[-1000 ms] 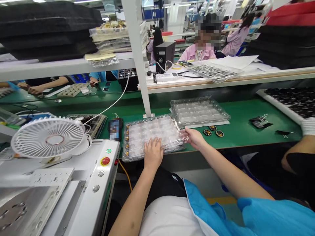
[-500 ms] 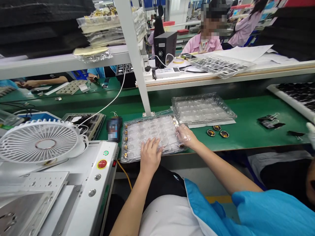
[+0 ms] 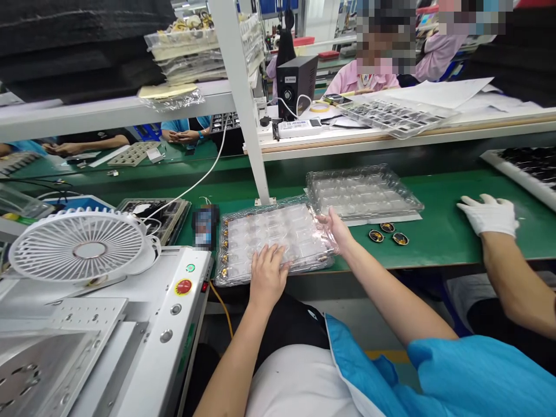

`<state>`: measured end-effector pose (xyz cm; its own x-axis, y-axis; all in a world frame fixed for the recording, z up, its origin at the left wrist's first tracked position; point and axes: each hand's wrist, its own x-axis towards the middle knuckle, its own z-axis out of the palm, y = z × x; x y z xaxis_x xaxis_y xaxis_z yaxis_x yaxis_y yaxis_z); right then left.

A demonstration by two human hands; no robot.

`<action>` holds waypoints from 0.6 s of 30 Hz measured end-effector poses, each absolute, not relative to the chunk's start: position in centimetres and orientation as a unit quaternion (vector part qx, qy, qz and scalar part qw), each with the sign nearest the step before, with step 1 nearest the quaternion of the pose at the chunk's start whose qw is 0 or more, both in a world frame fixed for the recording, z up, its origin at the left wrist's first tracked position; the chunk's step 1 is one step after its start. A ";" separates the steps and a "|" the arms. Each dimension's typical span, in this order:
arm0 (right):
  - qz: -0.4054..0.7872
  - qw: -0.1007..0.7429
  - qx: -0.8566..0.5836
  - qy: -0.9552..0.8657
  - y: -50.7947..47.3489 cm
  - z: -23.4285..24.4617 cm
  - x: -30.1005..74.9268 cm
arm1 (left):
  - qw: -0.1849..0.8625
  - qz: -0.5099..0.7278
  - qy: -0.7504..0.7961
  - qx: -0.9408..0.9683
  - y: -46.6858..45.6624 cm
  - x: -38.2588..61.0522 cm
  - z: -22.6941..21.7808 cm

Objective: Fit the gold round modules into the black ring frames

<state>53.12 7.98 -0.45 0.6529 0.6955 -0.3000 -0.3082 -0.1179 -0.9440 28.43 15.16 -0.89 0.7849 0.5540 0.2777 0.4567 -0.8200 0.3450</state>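
On the green bench (image 3: 443, 240), a clear tray (image 3: 300, 258) lies before white shelving (image 3: 104, 117).

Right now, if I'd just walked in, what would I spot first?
Probably the big round white fan at the left, near the round red button on the white machine. Next, the clear plastic tray in the middle, where the bare left hand lies on top and the bare right hand is at the right edge. Farther right, three round black-and-gold pieces sit on the green tabletop, with somebody else's white-gloved hand beyond them.
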 end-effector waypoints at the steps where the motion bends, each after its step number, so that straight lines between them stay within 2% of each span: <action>1: 0.405 0.648 -0.629 -0.142 8.1 -0.2 53.2 | 0.130 0.180 0.269 0.937 15.2 28.5 -1.0; 6: 0.427 0.647 -0.622 -0.114 8.8 0.5 53.3 | 0.130 0.164 0.259 0.943 15.1 28.6 -1.6; 9: 0.400 0.649 -0.638 -0.110 8.3 1.7 55.3 | 0.125 0.207 0.229 0.943 14.8 27.6 -1.2; 14: 0.318 0.633 -0.699 -0.103 3.3 5.5 64.4 | 0.134 0.312 0.209 0.917 14.3 22.5 0.0; 18: 0.245 0.587 -0.763 -0.115 -0.7 7.0 71.5 | 0.174 0.302 0.271 0.897 13.5 17.8 -1.5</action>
